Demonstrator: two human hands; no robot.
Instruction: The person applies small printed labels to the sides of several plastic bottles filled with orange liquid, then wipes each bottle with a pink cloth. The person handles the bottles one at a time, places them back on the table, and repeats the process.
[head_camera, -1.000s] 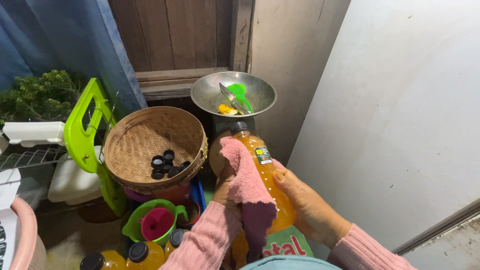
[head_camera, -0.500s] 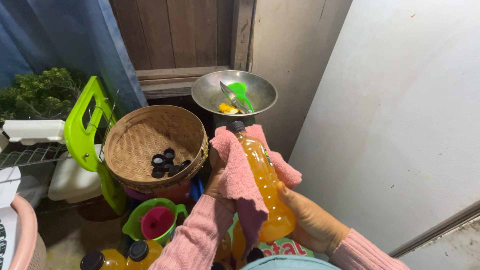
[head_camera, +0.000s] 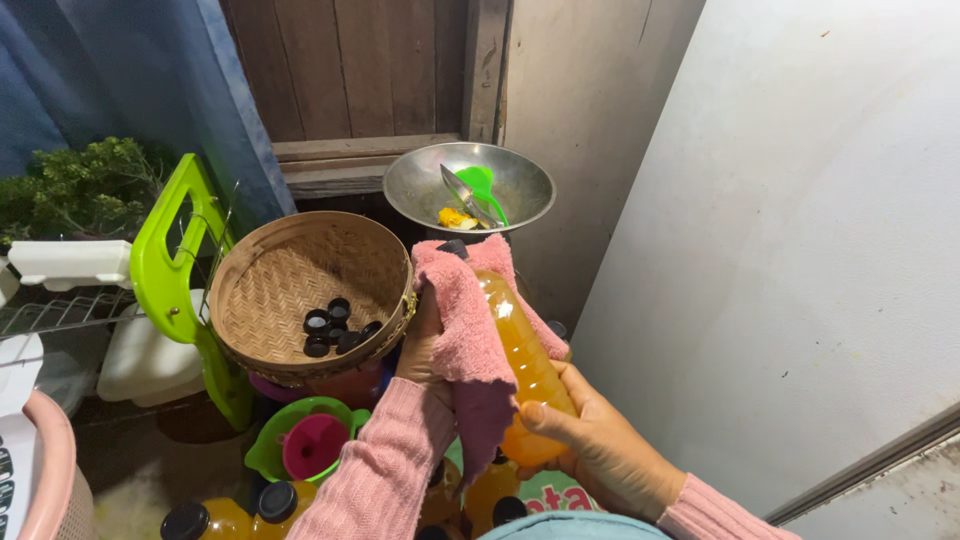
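hands are both busy here: right hand (head_camera: 600, 455) is wrapped around the bottom of an orange juice bottle (head_camera: 520, 365), left hand (head_camera: 425, 345) presses a pink cloth (head_camera: 465, 320) against its neck. woven basket (head_camera: 310, 295) with black caps (head_camera: 335, 325) sits just left, metal bowl (head_camera: 470, 185) farther back.

The pink cloth (head_camera: 470, 330) hides most of the left hand (head_camera: 425, 345) and the bottle's (head_camera: 520, 370) neck — its base sits behind the right hand (head_camera: 600, 450).

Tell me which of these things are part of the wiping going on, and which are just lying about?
In use:
- left hand
- pink terry cloth
- right hand
- clear plastic bottle of orange liquid

Lying about:
- round woven basket of black caps
- metal bowl
- pink funnel
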